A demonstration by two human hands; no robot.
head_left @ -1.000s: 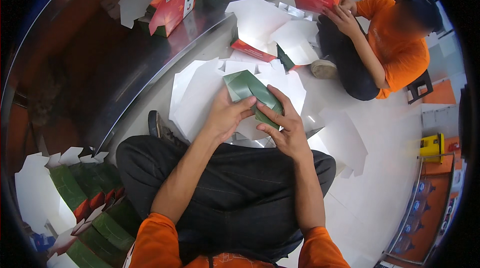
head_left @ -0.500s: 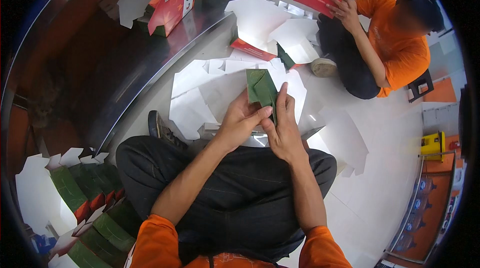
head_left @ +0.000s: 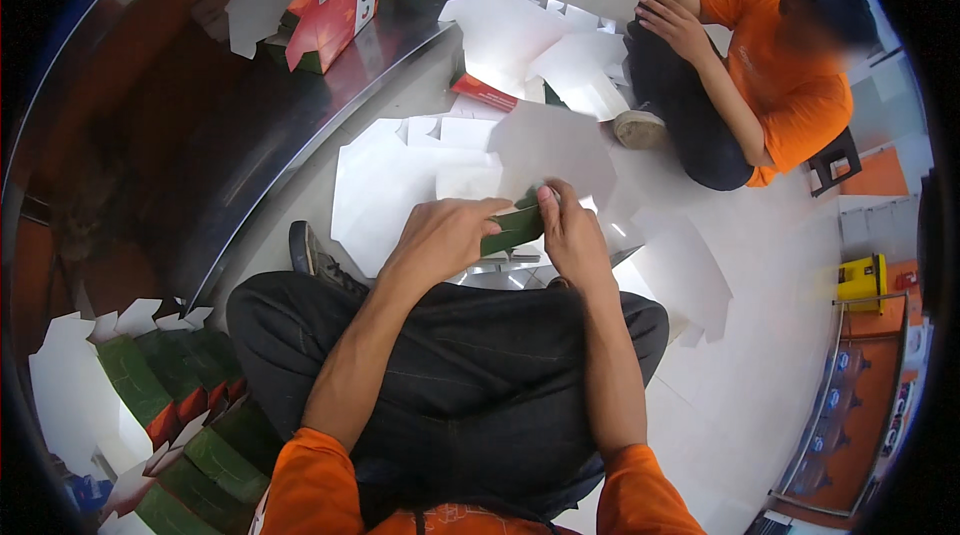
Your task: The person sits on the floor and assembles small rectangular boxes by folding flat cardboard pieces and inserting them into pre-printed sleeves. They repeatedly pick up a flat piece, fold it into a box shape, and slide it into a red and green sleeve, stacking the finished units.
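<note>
Over my crossed legs I hold a cardboard box by its green end panel, with its broad white inner flaps spread out beyond my hands. My left hand grips the panel's left side, its index finger stretched along the top edge. At the right corner my right hand pinches the panel between thumb and fingers. The box's lower part is mostly hidden behind my hands and knees.
Stacked green-and-red boxes stand by my left knee. More opened boxes lie ahead on the floor. A red box sits on the metal bench. Across from me sits a person in an orange shirt.
My hands have turned the box's green end down and spread apart along it; a white flap now stands up. The co-worker's red box has left their hands and is blurred near the bench.
</note>
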